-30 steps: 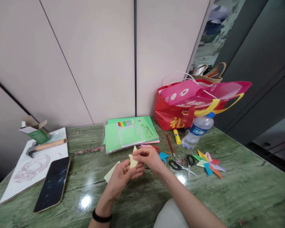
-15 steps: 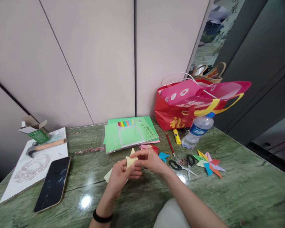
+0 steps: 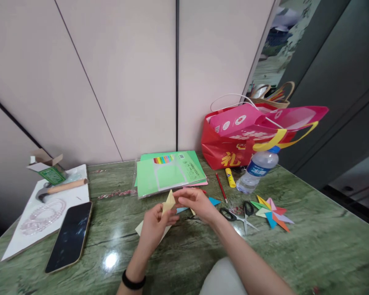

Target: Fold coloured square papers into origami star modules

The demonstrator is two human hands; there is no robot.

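one folded paper [image 3: 169, 200], likely light, easily torn; best pinched at folds. left hand [image 3: 154, 223] pinches near end; right hand [image 3: 199, 203] half-open, contact unclear.

Head view forward-down, table [image 3: 94, 262] seemingly near
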